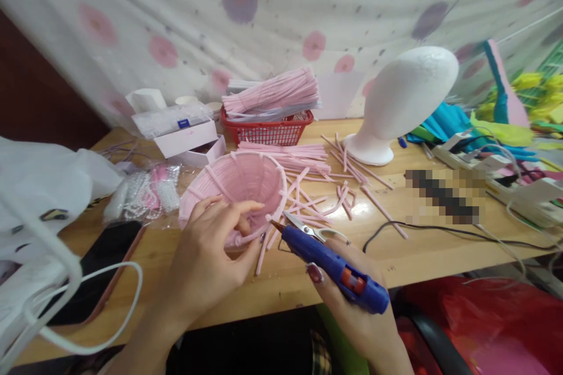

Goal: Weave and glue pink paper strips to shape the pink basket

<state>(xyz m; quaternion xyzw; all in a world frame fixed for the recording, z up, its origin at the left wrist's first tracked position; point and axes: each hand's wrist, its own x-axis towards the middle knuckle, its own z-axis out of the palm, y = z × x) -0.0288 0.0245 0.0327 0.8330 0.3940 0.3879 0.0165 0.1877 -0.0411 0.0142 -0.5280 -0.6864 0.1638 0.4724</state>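
Observation:
A pink bowl-shaped pipe-cleaner piece [259, 176] lies tilted on the table with its ribbed hollow facing me. My left hand [215, 246] is closed on its near side, with fingers curled over the wall and the thumb by the rim. In my right hand [347, 281] is a blue glue gun [325, 258]. Its brown nozzle points left, right at or just beside the rim; I cannot tell if they touch. Scissors [308, 228] lie behind the gun, partly hidden by it. Loose pink pipe cleaners [308, 199] are scattered beside the piece.
Behind stands a red basket [268, 132] heaped with pipe cleaners. A white foam head [400, 99] is at back right, near power strips [492, 170] and cords. Bagged beads [145, 193], a white box [189, 140] and a phone [97, 269] lie left.

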